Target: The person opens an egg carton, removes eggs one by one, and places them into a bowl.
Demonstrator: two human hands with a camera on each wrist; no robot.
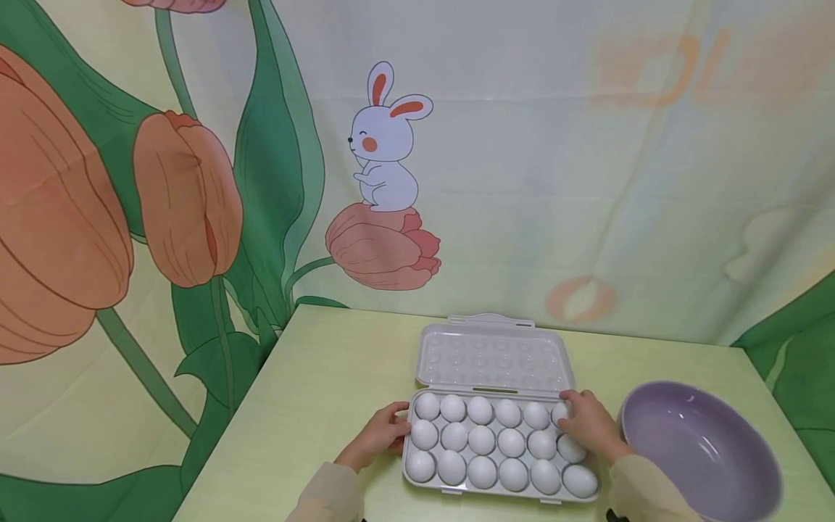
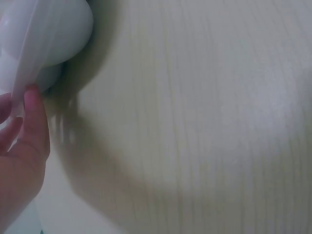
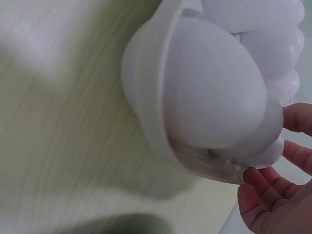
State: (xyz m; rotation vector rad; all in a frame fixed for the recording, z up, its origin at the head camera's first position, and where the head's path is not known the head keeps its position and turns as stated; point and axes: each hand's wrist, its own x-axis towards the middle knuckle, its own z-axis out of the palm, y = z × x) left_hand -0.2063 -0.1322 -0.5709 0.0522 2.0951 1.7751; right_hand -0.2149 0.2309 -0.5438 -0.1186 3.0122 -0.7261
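Note:
A pale plastic egg box [image 1: 496, 493] lies on the table with white eggs [image 1: 482, 441] in rows across its base. Its lid [image 1: 496, 355] is folded back flat behind the base. My left hand [image 1: 381, 431] grips the left end; in the left wrist view, its fingers [image 2: 34, 112] lie on either side of the rim. At the far right corner, my right hand [image 1: 590, 420] holds the rim and partly covers two eggs. The right wrist view shows the fingertips [image 3: 297, 117] of that hand close to the eggs and rim.
A large purple bowl [image 1: 698, 449] stands on the table just right of the egg box, close beside my right forearm. Behind the back edge of the pale table [image 1: 339, 370] hangs a cloth [image 1: 509, 217] printed with tulips and a rabbit.

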